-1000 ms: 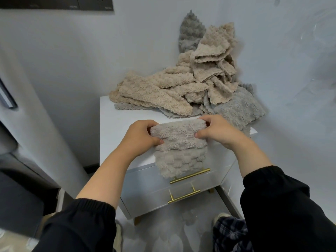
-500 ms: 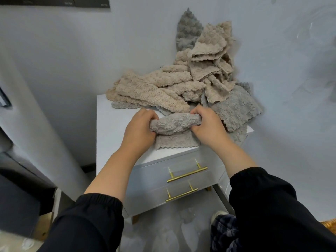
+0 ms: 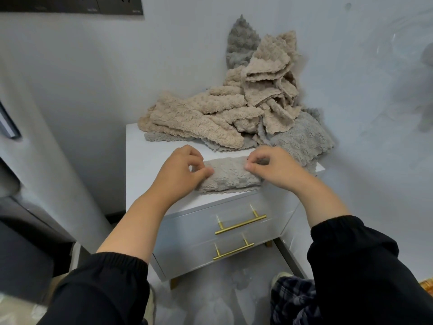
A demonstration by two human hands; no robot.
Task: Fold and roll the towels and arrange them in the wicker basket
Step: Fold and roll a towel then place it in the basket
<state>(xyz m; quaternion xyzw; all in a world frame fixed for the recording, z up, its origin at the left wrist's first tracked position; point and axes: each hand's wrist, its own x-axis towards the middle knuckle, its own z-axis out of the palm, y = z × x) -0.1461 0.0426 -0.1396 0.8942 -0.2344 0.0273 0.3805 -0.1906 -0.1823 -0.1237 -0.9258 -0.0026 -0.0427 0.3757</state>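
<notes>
A grey-beige fluffy towel (image 3: 230,175) lies folded into a short band on the front of the white nightstand top (image 3: 140,156). My left hand (image 3: 180,171) pinches its left end with curled fingers. My right hand (image 3: 271,168) pinches its right end, thumb against fingertips. Behind them a heap of beige towels (image 3: 210,113) and grey towels (image 3: 302,137) leans against the wall. A sliver of wicker basket (image 3: 426,286) shows at the right edge.
The nightstand has two drawers with brass handles (image 3: 240,222) facing me. A grey cabinet or fridge (image 3: 28,160) stands close on the left. White walls close in behind and to the right. My plaid trouser leg and shoe (image 3: 290,292) are below.
The towel hung over the drawer front a second ago; I rolled it up onto the top, and now it lies flattened as a folded band with both hands pinching its ends.
</notes>
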